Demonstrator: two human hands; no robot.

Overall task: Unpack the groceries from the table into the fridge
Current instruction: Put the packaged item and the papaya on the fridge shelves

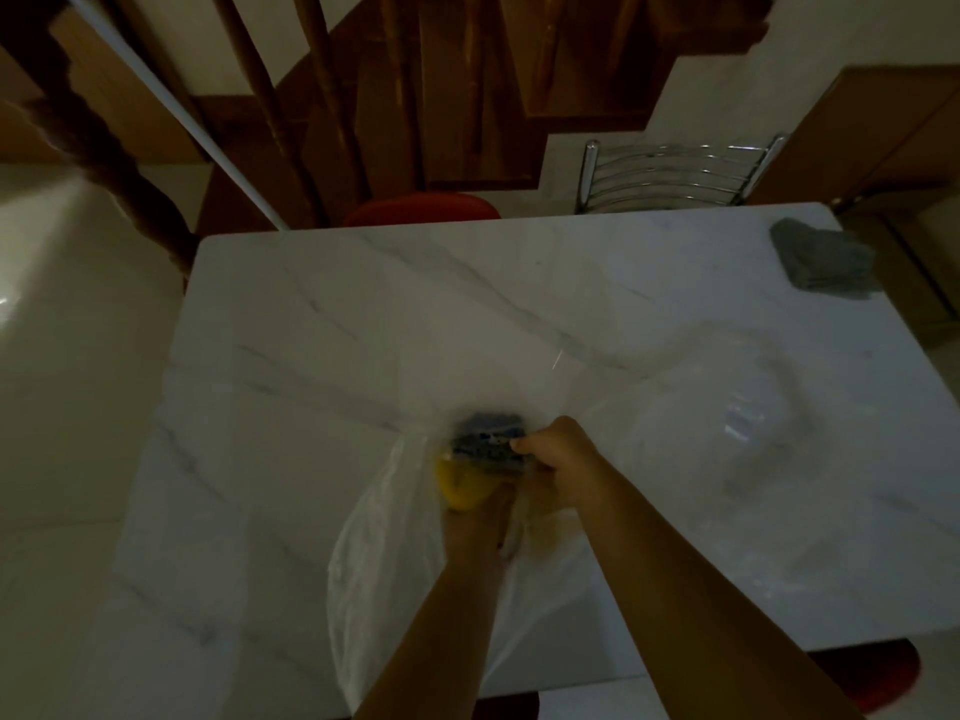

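Observation:
A translucent white plastic bag [395,558] lies on the white marble table [415,304] near its front edge. My left hand [480,522] reaches into the bag's mouth and holds a yellow item [457,483]. My right hand [563,459] is closed on a blue and grey packet [488,439] just above the yellow item. The picture is blurred, so the labels cannot be read. A second clear plastic bag [748,423] lies flat on the table to the right.
A grey cloth [821,262] sits at the table's far right corner. Behind the table stand a red chair [421,207] and a chrome chair back [675,171], with a wooden staircase beyond. Another red seat [878,672] shows under the near right edge.

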